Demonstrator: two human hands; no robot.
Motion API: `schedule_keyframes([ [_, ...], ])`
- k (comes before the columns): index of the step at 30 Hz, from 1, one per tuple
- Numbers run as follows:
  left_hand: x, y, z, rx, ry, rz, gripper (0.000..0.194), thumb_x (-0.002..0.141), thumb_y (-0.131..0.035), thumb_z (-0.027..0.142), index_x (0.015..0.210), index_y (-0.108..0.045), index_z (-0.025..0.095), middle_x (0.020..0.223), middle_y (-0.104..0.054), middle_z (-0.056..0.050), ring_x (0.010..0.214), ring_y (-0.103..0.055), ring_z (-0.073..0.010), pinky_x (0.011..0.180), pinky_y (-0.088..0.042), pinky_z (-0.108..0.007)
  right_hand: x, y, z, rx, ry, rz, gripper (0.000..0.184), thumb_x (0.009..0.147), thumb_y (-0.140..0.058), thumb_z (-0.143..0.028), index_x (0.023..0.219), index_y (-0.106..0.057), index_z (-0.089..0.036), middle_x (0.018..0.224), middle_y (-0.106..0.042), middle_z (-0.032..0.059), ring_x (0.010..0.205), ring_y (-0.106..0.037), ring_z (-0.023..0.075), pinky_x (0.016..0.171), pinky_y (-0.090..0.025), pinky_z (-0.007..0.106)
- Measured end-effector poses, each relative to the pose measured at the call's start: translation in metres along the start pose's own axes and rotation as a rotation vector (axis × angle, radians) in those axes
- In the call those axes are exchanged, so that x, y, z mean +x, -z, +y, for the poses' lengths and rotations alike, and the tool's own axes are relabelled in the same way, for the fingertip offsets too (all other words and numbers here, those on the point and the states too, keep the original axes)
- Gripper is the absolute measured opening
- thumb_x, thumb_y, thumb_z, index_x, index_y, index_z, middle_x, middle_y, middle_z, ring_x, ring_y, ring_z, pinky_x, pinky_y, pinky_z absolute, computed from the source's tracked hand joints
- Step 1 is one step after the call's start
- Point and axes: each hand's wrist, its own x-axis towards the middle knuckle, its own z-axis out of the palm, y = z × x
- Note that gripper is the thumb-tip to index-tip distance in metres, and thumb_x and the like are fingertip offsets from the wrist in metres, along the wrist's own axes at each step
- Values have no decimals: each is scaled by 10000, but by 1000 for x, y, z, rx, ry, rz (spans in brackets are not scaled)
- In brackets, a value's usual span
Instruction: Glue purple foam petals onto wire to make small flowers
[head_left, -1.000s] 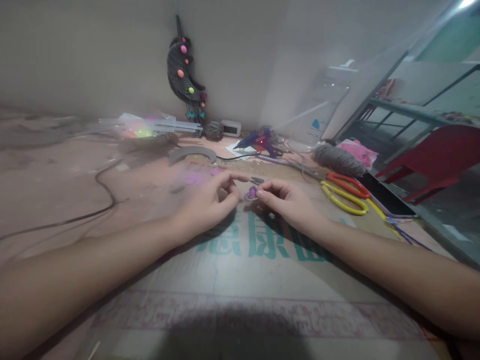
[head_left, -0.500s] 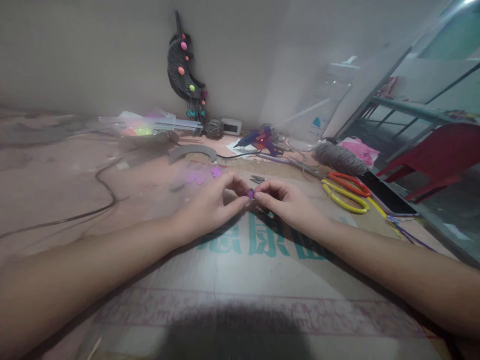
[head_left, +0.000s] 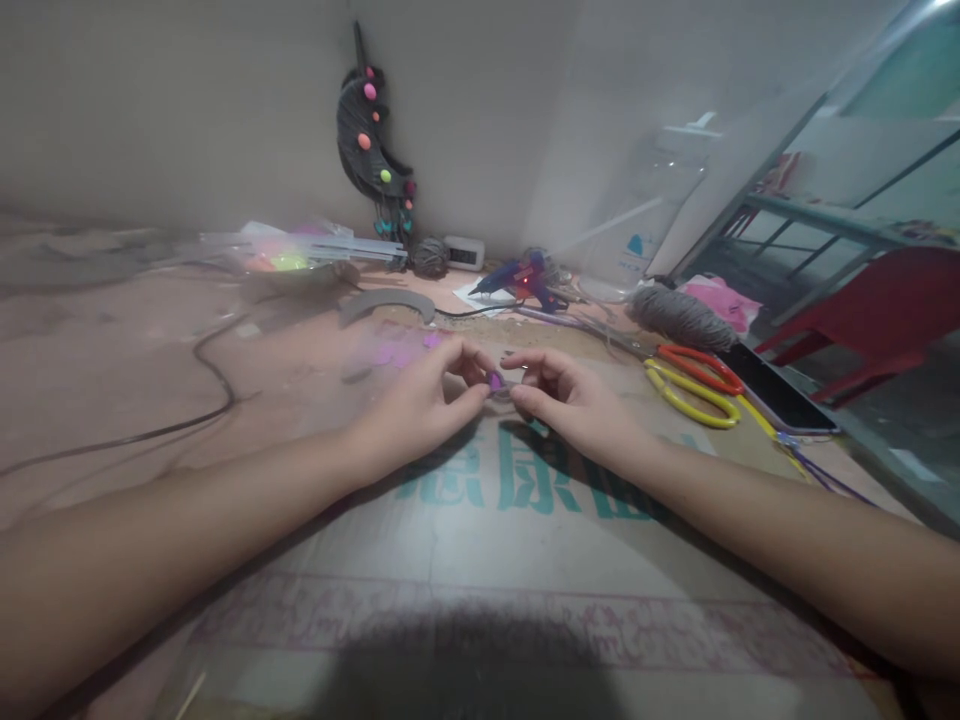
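My left hand (head_left: 442, 395) pinches a small purple piece (head_left: 496, 382) between thumb and fingertips, just above the printed board. A thin greyish edge or strand shows at the piece's right side. Opposite it, my right hand (head_left: 559, 395) has its thumb and bent fingers drawn together at that grey edge, the index finger lifted a little apart. What its fingertips hold is too small to make out. Several flat purple cut-outs (head_left: 390, 352) lie behind my left hand. The tips of small dark scissors (head_left: 516, 356) are partly hidden by my right hand.
A blue glue gun (head_left: 521, 280) with a red light rests at the back, near a grey curved piece (head_left: 386, 303). To the right lie scissors with red and yellow handles (head_left: 694, 390), grey yarn (head_left: 682, 315) and a phone (head_left: 784, 390). A decorated moon (head_left: 367, 140) hangs behind.
The purple piece has shifted slightly left and turned in my left fingers. My right index finger has lifted off it, and the gap between my hands has widened a little.
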Motion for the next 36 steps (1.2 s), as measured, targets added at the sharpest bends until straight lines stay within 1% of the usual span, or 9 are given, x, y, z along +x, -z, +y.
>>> schedule_keyframes([
  [3,0,0,0,-24,15,8,77,888,-555,171,962,-558,190,917,-615,-12,881,-603,-149,798,-504,-299,1,0,3,-3,0,27,329,816,-650,-339,1102,-597,-188,739,-530,-27,646,-529,121,609,-428,273],
  [9,1,2,5,-1,69,2,80,894,-550,207,968,-559,179,921,-628,-25,887,-618,-161,788,-516,-310,0,2,-4,-49,-35,38,151,844,-623,-322,865,-631,-172,750,-655,15,662,-621,140,632,-474,277],
  [14,0,3,6,33,45,-21,72,885,-538,184,942,-582,184,886,-647,-13,858,-621,-158,773,-514,-303,-1,4,-7,-190,34,52,206,879,-597,-348,780,-654,-177,738,-681,23,695,-625,154,651,-456,278],
  [19,0,3,5,44,20,-27,78,882,-535,181,935,-591,184,883,-657,-6,855,-622,-152,796,-508,-299,-3,3,-7,-188,18,1,274,908,-548,-383,764,-654,-175,745,-700,37,685,-626,159,650,-461,284],
  [24,0,3,5,46,37,-24,83,882,-529,189,934,-593,184,902,-662,-12,876,-619,-158,815,-507,-311,-4,2,-8,-172,14,-37,320,927,-511,-409,760,-644,-171,758,-694,42,712,-624,158,679,-457,283],
  [29,-1,3,4,50,54,-35,77,874,-531,195,912,-597,183,888,-662,-10,866,-623,-160,801,-507,-309,-3,2,-8,-185,22,0,277,876,-583,-424,976,-654,-175,689,-581,-14,605,-498,116,581,-379,253],
  [32,-1,3,5,46,62,-41,82,878,-530,207,915,-600,184,886,-665,-10,866,-626,-162,800,-510,-308,-2,2,-8,-235,2,15,278,829,-640,-399,1001,-658,-181,649,-524,-36,566,-430,104,551,-344,248],
  [34,0,3,5,45,66,-39,90,880,-528,208,921,-604,184,895,-668,-11,871,-628,-161,806,-511,-307,-2,2,-6,-234,5,22,231,833,-635,-376,958,-653,-183,663,-548,-29,575,-449,106,558,-361,250],
  [36,0,3,6,46,72,-38,99,880,-524,204,928,-609,186,904,-672,-12,877,-633,-163,808,-514,-308,-1,2,-5,-195,9,19,184,855,-608,-360,895,-640,-183,706,-604,-7,614,-519,120,586,-403,259],
])
